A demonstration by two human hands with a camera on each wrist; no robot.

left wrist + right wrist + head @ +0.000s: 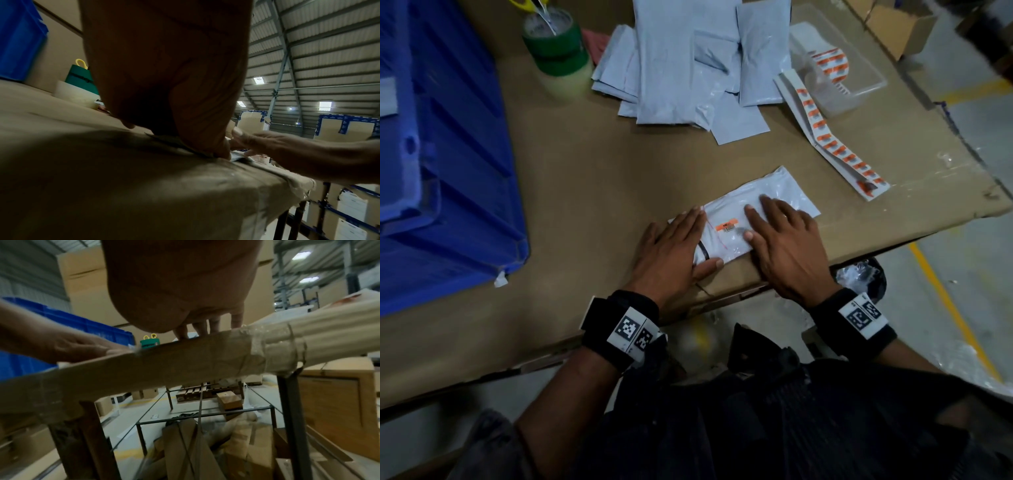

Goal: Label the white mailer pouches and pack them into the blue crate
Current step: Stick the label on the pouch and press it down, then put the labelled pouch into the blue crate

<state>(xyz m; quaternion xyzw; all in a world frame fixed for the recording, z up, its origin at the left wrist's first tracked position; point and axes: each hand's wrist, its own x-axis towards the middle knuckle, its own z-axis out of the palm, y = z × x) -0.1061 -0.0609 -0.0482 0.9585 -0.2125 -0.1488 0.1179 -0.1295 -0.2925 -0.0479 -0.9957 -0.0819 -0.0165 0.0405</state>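
The blue crate (441, 154) at nine o'clock runs off the picture's edge. Both hands cover the ends of the mailer pouch (743, 219). The orange label (727, 227) print is too small to read.

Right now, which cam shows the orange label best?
Head view: the orange label sits on the pouch between the left hand and right hand. Both wrist views see the table edge-on; the label is hidden.

Cardboard-covered table (585, 192); grey floor (969, 240), yellow line (955, 315); corrugated roof (329, 40).
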